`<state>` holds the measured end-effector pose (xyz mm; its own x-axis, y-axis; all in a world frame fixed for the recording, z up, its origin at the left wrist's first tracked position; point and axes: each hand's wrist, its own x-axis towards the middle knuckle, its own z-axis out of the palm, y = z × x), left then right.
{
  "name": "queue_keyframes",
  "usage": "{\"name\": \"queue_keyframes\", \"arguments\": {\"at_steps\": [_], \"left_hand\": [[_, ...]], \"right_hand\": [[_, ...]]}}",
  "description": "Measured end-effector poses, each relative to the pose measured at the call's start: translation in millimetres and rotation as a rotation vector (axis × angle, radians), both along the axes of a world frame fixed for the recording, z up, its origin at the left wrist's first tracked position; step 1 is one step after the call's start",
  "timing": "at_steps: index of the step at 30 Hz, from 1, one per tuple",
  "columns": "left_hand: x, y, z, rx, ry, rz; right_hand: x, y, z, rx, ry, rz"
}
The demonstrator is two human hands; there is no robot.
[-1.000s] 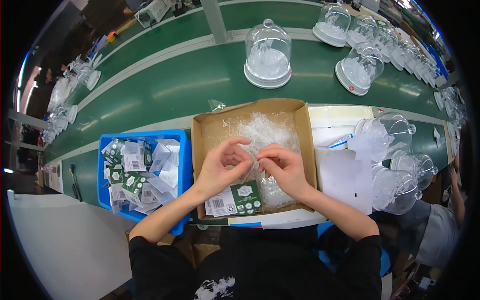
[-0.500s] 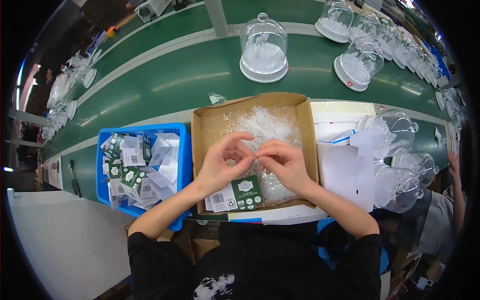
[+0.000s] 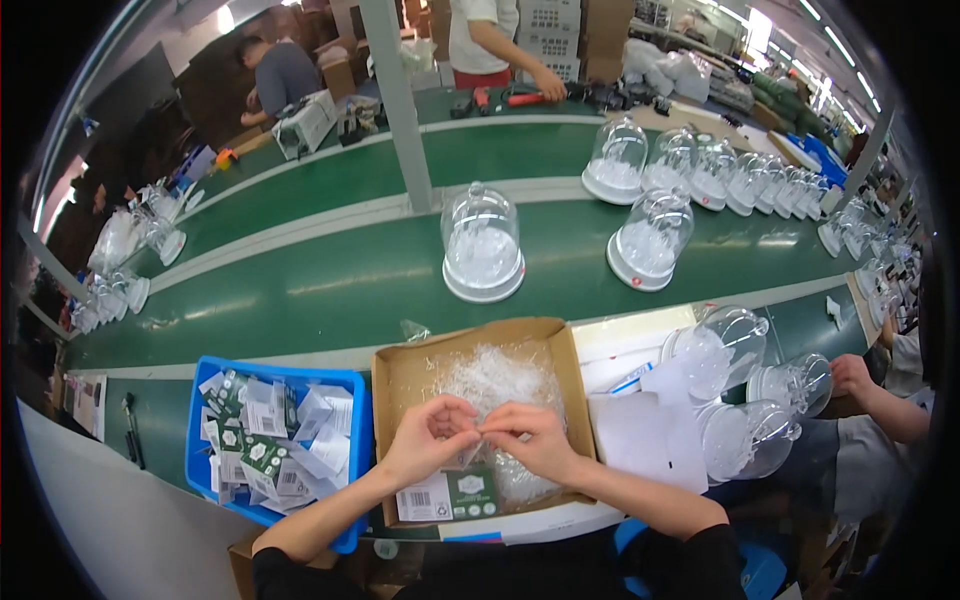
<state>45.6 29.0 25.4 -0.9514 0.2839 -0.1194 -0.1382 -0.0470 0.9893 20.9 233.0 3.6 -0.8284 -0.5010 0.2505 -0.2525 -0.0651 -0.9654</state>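
Note:
My left hand [image 3: 430,438] and my right hand [image 3: 532,437] meet over an open cardboard box [image 3: 402,378], fingertips pinched together on a small clear plastic bag [image 3: 478,447]. The box holds a heap of clear shredded plastic filling [image 3: 497,381]. A green and white printed card [image 3: 450,495] lies in the box just under my hands. What is inside the small bag cannot be made out.
A blue bin [image 3: 205,440] of printed cards stands left of the box. Clear domes on white bases [image 3: 483,248] [image 3: 647,242] ride the green conveyor belt [image 3: 300,290]. Empty clear domes [image 3: 745,440] lie at the right by white sheets [image 3: 645,440]. Another person's hand [image 3: 850,375] is at far right.
The view has tilted up, showing more of the belt and the far benches. My hands stay pinched together over the box, barely moved.

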Motion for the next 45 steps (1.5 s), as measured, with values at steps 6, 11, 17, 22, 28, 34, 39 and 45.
{"name": "queue_keyframes", "arguments": {"at_steps": [6, 11, 17, 22, 28, 34, 39, 45], "left_hand": [[-6, -1, -3, 0.056, -0.037, -0.031], [-11, -2, -4, 0.089, 0.050, -0.016], [-3, 8, 4, -0.165, 0.419, 0.003], [-1, 6, 19, -0.417, 0.579, -0.027], [-4, -2, 37, -0.440, 0.591, -0.017], [-3, -19, 68, -0.524, 0.654, 0.016], [-9, -32, 75, -0.554, 0.787, 0.018], [-20, -36, 74, -0.579, 0.827, 0.034]], "right_hand": [[-3, 0, 2, 0.050, 0.021, -0.025], [-6, -4, 1, 0.031, -0.020, -0.034], [-6, 0, 8, -0.044, -0.150, -0.103], [-8, 5, 31, -0.143, -0.229, -0.074], [-17, 2, 58, -0.122, -0.225, 0.015], [-45, -4, 81, 0.120, 0.029, -0.002], [-62, -11, 97, 0.378, 0.504, -0.043], [-76, -19, 114, 0.518, 0.525, -0.028]]}}
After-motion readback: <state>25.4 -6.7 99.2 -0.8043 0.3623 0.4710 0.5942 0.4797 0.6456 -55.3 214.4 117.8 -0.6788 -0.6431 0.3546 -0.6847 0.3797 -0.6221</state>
